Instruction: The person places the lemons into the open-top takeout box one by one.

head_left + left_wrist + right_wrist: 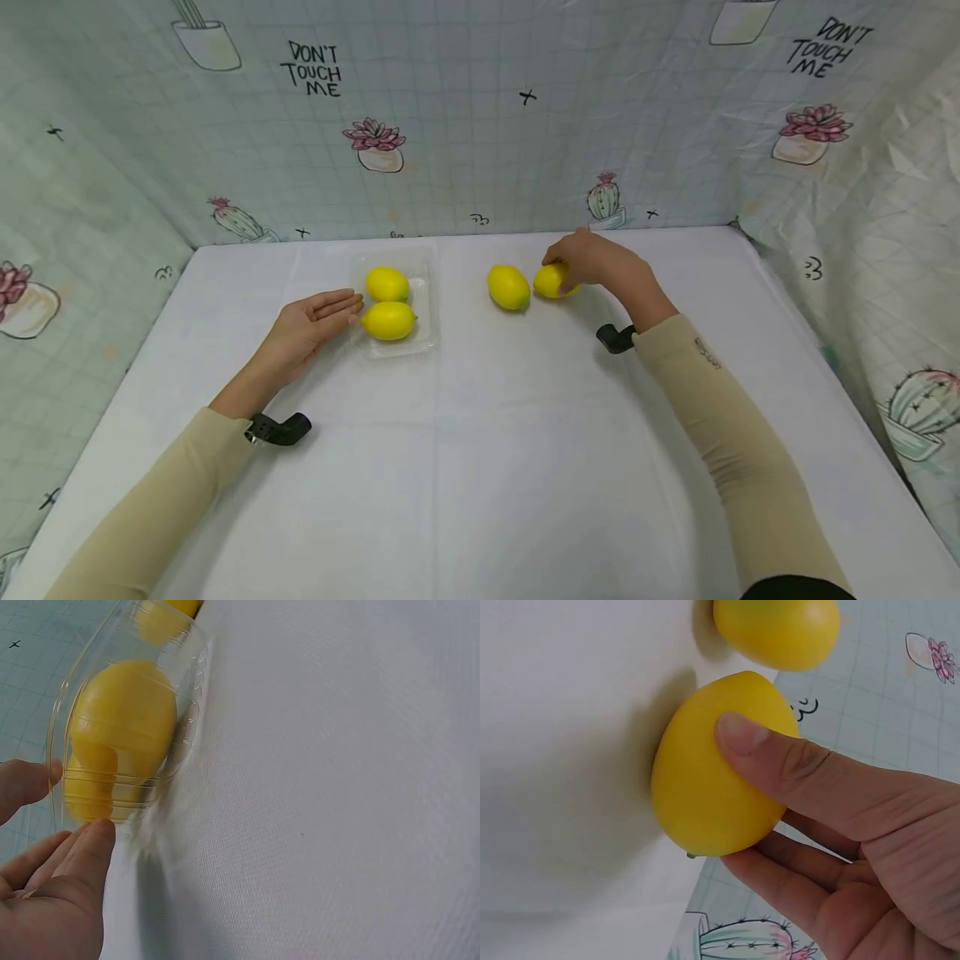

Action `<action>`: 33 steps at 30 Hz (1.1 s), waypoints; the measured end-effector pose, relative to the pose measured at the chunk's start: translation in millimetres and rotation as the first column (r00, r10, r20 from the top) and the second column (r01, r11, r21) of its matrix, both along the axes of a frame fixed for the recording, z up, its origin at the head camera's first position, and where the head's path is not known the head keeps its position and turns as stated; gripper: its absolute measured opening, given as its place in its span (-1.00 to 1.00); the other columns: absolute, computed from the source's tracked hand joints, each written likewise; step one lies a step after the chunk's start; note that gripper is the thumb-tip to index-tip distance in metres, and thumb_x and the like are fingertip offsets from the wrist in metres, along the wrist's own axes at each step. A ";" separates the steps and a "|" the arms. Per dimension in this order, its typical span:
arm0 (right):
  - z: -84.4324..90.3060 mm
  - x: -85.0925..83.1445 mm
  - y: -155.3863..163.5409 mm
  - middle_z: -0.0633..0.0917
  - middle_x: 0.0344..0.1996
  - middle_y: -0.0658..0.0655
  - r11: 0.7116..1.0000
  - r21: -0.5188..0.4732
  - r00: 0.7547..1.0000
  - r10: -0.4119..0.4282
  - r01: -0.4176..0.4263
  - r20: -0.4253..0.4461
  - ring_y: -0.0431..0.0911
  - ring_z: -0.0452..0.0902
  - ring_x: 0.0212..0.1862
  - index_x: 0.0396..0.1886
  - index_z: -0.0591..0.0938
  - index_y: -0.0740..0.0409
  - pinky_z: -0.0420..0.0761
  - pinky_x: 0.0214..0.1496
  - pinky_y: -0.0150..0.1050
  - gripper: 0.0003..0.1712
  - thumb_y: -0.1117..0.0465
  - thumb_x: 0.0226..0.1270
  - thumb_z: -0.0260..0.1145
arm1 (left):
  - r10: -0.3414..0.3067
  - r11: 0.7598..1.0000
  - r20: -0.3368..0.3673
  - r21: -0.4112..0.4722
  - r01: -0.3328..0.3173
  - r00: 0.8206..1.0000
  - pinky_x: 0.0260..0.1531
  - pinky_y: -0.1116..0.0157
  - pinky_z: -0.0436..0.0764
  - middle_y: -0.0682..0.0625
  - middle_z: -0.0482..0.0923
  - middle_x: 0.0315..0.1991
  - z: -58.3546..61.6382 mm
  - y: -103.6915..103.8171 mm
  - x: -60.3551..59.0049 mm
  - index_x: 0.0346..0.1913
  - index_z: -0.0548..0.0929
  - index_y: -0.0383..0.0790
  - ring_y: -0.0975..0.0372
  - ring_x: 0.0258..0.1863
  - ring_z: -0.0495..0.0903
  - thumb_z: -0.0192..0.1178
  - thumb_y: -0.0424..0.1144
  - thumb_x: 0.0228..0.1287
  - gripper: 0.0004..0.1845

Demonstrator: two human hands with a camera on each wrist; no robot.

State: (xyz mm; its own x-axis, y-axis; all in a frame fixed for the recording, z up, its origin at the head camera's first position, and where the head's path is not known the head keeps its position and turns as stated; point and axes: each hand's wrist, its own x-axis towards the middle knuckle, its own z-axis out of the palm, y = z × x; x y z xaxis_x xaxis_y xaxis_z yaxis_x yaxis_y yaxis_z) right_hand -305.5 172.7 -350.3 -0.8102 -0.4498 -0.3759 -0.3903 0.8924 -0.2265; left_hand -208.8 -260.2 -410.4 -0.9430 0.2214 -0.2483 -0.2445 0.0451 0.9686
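Note:
My right hand grips a yellow lemon between thumb and fingers, at the far side of the table. Just left of it lies another lemon, untouched. A clear plastic tray stands left of the middle with two lemons in it, the rear lemon and the front lemon. Beside the tray's left edge is my left hand, fingers nearly straight. In the left wrist view its fingertips are at the tray's end wall, with the thumb apart from them at the rim.
A white cloth covers the table. Behind it hangs a printed curtain with cactus drawings, and more of it closes off both sides. A dark wrist camera sits on the left wrist, another camera on the right.

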 end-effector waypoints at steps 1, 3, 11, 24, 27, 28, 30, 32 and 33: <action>0.0 0.5 1.0 0.55 0.33 0.23 1.000 0.001 1.000 0.001 -0.001 -0.007 0.19 0.31 0.32 0.38 0.55 0.19 0.37 0.47 0.11 -0.34 0.22 0.30 0.50 | 0.004 1.000 0.001 -0.005 -0.004 1.000 0.37 0.24 0.38 -0.26 0.14 0.57 0.6 0.3 -0.2 0.59 0.09 -0.37 0.06 0.53 0.23 0.21 -0.31 0.49 -0.24; -0.1 1.4 3.3 0.52 0.36 0.25 1.000 -0.007 1.000 0.004 -0.004 -0.016 0.20 0.31 0.36 0.41 0.52 0.20 0.32 0.51 0.12 -0.31 0.23 0.31 0.50 | 0.013 1.000 0.003 -0.015 -0.013 1.000 0.37 0.24 0.40 -0.23 0.17 0.56 1.3 0.4 -0.5 0.59 0.11 -0.35 0.08 0.52 0.25 0.21 -0.31 0.49 -0.26; -9.1 10.8 14.6 0.59 0.31 0.23 0.994 -0.105 0.999 -0.028 0.025 -0.030 0.12 0.44 0.30 0.37 0.57 0.18 0.42 0.46 0.09 -0.34 0.32 0.26 0.51 | 0.009 1.000 0.013 -0.015 -0.009 1.000 0.38 0.23 0.37 -0.24 0.14 0.57 3.4 1.1 0.1 0.60 0.08 -0.35 0.07 0.53 0.23 0.20 -0.31 0.50 -0.24; -17.7 28.5 27.5 0.69 0.13 0.21 0.980 -0.199 0.990 -0.012 -0.017 -0.142 0.10 0.56 0.12 0.24 0.64 0.18 0.54 0.35 0.07 -0.38 0.29 0.15 0.60 | 0.005 1.000 0.004 0.010 -0.005 1.000 0.35 0.26 0.40 -0.25 0.14 0.57 1.0 2.7 -3.0 0.59 0.09 -0.36 0.05 0.53 0.23 0.18 -0.34 0.50 -0.26; -15.5 33.1 25.7 0.70 0.13 0.22 0.977 -0.212 0.986 0.002 -0.038 -0.167 0.11 0.58 0.12 0.25 0.63 0.21 0.55 0.35 0.06 -0.36 0.30 0.13 0.60 | 0.004 1.000 0.002 0.020 -0.004 1.000 0.36 0.27 0.40 -0.25 0.14 0.57 0.4 2.7 -2.9 0.59 0.10 -0.36 0.05 0.53 0.23 0.19 -0.34 0.50 -0.26; -14.2 34.8 24.8 0.70 0.14 0.23 0.976 -0.212 0.984 0.005 -0.043 -0.177 0.11 0.59 0.12 0.25 0.62 0.22 0.55 0.34 0.05 -0.35 0.30 0.13 0.60 | 0.002 1.000 0.000 0.019 -0.002 1.000 0.36 0.26 0.40 -0.25 0.15 0.57 0.2 2.7 -3.0 0.59 0.10 -0.36 0.06 0.53 0.23 0.20 -0.33 0.49 -0.26; -11.3 37.5 22.4 0.69 0.15 0.24 0.975 -0.213 0.980 0.015 -0.058 -0.199 0.12 0.60 0.13 0.27 0.62 0.24 0.56 0.34 0.05 -0.34 0.31 0.13 0.60 | -0.001 1.000 -0.003 0.018 0.001 1.000 0.36 0.25 0.39 -0.25 0.15 0.57 -0.2 2.6 -3.3 0.59 0.10 -0.36 0.06 0.52 0.24 0.21 -0.33 0.49 -0.25; -8.1 40.2 19.3 0.69 0.17 0.23 0.973 -0.219 0.975 0.020 -0.069 -0.220 0.12 0.60 0.13 0.28 0.62 0.24 0.57 0.33 0.04 -0.33 0.31 0.13 0.60 | -0.003 1.000 -0.005 0.017 0.003 1.000 0.37 0.24 0.38 -0.26 0.15 0.56 -0.4 2.6 -3.7 0.59 0.10 -0.36 0.06 0.52 0.24 0.22 -0.32 0.48 -0.25; -6.5 41.5 17.7 0.69 0.17 0.23 0.972 -0.224 0.972 0.022 -0.076 -0.232 0.12 0.61 0.13 0.28 0.62 0.24 0.58 0.32 0.03 -0.33 0.32 0.12 0.60 | -0.004 1.000 -0.006 0.015 0.004 1.000 0.37 0.24 0.38 -0.26 0.15 0.56 -0.6 2.6 -3.9 0.59 0.10 -0.36 0.06 0.53 0.24 0.22 -0.31 0.48 -0.24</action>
State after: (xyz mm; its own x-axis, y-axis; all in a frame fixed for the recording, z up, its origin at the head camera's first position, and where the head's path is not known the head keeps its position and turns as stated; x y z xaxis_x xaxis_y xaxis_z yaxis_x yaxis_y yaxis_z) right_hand -264.0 190.3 -356.7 -0.8365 -0.5439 -0.0667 -0.4974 0.8047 -0.3240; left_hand -212.7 -257.6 -411.0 -0.9434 0.2291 -0.2397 -0.2389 0.0317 0.9705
